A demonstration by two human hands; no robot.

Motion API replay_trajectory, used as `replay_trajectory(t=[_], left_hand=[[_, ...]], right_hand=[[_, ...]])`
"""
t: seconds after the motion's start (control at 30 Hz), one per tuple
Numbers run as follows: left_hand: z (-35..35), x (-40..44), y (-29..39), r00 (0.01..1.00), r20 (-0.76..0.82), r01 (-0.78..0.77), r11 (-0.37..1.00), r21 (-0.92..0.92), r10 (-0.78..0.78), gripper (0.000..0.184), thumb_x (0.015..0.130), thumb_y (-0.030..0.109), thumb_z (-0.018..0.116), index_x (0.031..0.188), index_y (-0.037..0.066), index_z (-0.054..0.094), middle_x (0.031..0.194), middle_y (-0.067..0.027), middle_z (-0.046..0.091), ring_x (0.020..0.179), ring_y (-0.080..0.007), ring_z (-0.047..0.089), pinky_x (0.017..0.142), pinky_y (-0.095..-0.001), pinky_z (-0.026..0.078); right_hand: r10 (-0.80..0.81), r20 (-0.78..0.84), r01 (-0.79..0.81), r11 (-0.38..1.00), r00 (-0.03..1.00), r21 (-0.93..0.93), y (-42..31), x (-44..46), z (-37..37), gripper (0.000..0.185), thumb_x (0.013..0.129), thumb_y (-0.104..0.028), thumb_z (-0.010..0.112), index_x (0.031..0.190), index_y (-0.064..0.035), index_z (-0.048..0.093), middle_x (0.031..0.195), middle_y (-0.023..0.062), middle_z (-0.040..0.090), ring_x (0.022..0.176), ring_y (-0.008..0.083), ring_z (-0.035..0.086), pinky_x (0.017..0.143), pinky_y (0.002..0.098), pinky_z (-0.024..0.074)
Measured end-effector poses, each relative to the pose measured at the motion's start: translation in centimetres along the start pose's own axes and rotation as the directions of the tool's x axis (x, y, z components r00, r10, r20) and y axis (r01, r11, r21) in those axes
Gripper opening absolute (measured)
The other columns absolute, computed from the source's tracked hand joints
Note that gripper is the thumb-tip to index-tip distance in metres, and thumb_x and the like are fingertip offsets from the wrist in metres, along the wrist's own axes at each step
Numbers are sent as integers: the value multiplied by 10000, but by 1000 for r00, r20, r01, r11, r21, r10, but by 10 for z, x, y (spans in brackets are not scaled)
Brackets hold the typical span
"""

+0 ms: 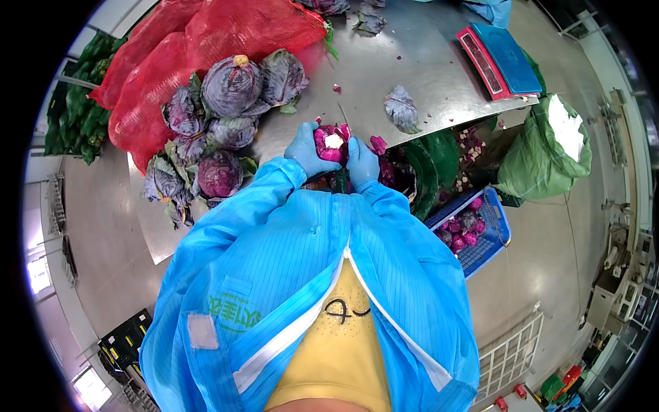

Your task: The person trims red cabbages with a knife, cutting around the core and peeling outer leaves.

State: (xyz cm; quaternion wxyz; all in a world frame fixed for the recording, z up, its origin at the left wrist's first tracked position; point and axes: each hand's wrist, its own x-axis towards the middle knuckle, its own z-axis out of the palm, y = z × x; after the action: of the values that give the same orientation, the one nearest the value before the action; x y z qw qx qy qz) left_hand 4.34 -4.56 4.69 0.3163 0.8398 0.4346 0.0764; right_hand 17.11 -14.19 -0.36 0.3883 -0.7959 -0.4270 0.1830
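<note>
A trimmed red cabbage [332,142], purple with a pale cut patch, is held over the table's near edge. My left hand [310,150], in a blue glove, is closed around its left side. At its right side is my right hand [362,163], also gloved, with its fingers closed. A thin narrow knife blade [344,114] sticks up from beside the right fingers; its handle is hidden. Just right of that hand lie purple leaf pieces [378,145]. Untrimmed red cabbages [233,86] with outer leaves are heaped to the left.
Red mesh sacks [206,44] lie behind the heap on the metal table [384,65]. A loose leaf [401,108] and a blue-topped scale [504,58] are at right. Below stand a green bag [439,161], a blue crate [491,240] of trimmed cabbages and a green sack [542,161].
</note>
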Motion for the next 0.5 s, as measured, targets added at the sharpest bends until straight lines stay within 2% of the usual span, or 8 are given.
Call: replay_trajectory(t=[0.07,0.1,0.17,0.27,0.4,0.43,0.47,0.5], left_hand=[[-1,-4,2,999,-16,42,998,-53,-43,1062,452,387,865,1248,-23,294,1151,-198,486,1036,-280,540,911,-345,444],[0,-4,1,999,-14,41,998,-53,-42,1062,452,387,865,1248,-23,294,1151,-198,486,1036,-280,540,911,-345,444],[4,-4,-6,1000,-20,15,998,-62,-16,1063,455,371,869,1253,-22,286,1158,-189,484,1051,-274,533,922,-347,439],[19,-3,-24,997,-23,-69,994,-89,67,1049,464,347,872,1254,-18,287,1165,-184,480,1071,-274,523,931,-346,432],[2,-9,-9,997,1,-74,996,-55,74,1038,471,325,874,1253,-19,285,1169,-188,474,1083,-280,516,939,-346,426],[0,-10,-8,997,-10,-71,997,-43,71,1041,469,365,861,1258,-24,305,1167,-191,464,1087,-297,511,937,-352,424],[0,-10,-8,997,-27,-72,997,-33,71,1047,467,406,848,1262,-29,324,1166,-194,453,1090,-314,506,934,-358,422],[4,-12,-18,983,-45,-180,976,-123,176,1050,461,390,859,1263,-24,322,1175,-188,450,1096,-306,503,944,-348,418]], right_hand=[[115,91,-135,959,989,249,10,9,7,470,923,-470,412,1100,-78,600,744,185,623,670,358,608,592,428,466],[117,90,-136,959,989,249,8,11,4,470,923,-470,412,1100,-78,600,744,185,623,670,358,608,592,428,466],[142,194,-172,974,971,147,-5,15,-10,486,900,-505,410,1127,-118,597,949,196,634,870,396,597,743,462,475],[90,210,-79,995,973,-59,-12,26,-19,460,870,-494,482,1067,-100,615,934,188,639,858,381,605,725,447,481],[-39,162,52,996,986,-77,-11,40,-24,393,808,-443,592,927,-69,620,879,173,647,821,359,619,693,438,489],[101,88,-98,994,991,-46,-3,44,-17,361,786,-416,616,878,-67,610,856,169,647,817,364,618,697,442,489],[107,83,-103,993,991,-49,6,45,-15,361,786,-416,616,878,-67,610,856,169,647,817,364,618,697,442,489],[180,43,-174,979,983,-109,14,51,-15,354,781,-411,622,871,-69,611,864,170,648,821,367,617,699,445,488]])
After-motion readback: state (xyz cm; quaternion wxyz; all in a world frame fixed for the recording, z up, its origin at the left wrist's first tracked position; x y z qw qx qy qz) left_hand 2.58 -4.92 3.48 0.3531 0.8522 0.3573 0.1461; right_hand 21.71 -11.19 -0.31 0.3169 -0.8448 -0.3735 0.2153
